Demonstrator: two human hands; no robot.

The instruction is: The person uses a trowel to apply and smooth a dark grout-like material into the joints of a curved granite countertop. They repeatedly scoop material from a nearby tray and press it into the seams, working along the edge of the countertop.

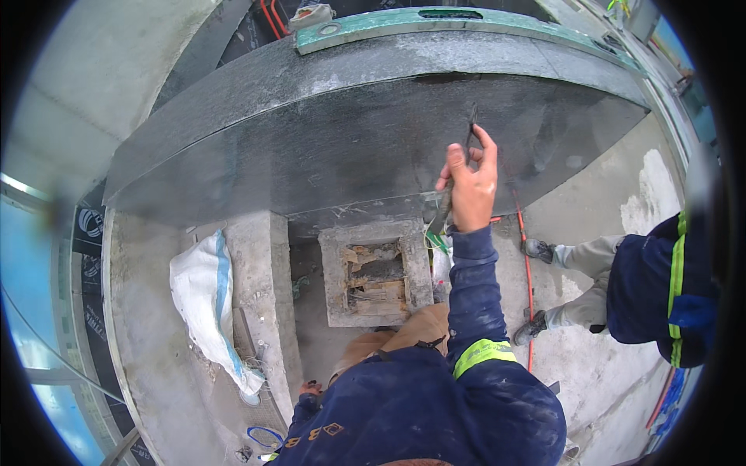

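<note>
My right hand (475, 182) is raised in front of the dark grey stone slab face (342, 147). Its thumb and fingers close round a slim tool with a narrow dark tip (472, 116), perhaps a small trowel or a pencil-like tool. The tip points up toward the slab's top edge; I cannot tell whether it touches. A greyish length (445, 208) shows below the palm. On the slab's top ledge lies a long green spirit level (466, 21). My left hand (311, 387) hangs low beside my left leg, small and mostly hidden by my sleeve, its grip unclear.
A hollow concrete block (334, 264) with broken wood inside stands before my legs. White woven sack (203, 287) lies on the left by a concrete ledge (268, 311). An orange-red hose (529, 287) runs along the floor at right, near a co-worker (645, 279) in dark clothes.
</note>
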